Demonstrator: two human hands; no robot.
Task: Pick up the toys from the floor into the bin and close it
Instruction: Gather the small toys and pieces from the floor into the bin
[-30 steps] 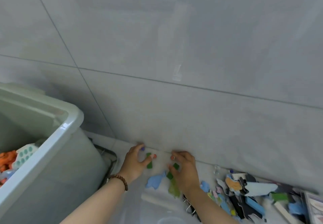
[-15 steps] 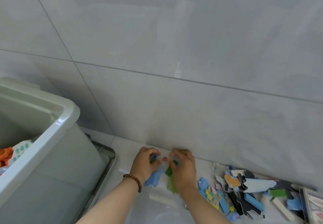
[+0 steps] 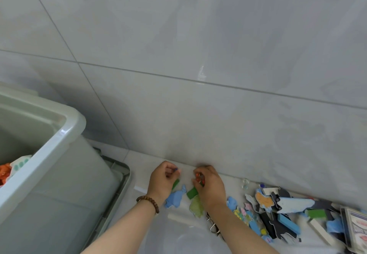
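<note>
Gathering step, at foot of wall. Left hand (image 3: 161,181) curled, pinching green piece (image 3: 176,184). Right hand (image 3: 211,187) curled over green block (image 3: 191,192), grip partly hidden. Bin (image 3: 66,132) open at left, part-filled. Toy pile (image 3: 278,206) on floor at right. Next, likely: carry both over rim, drop.

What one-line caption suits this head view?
Left hand and right hand pinch small toy pieces by the wall, between the open bin and a toy pile.
</note>
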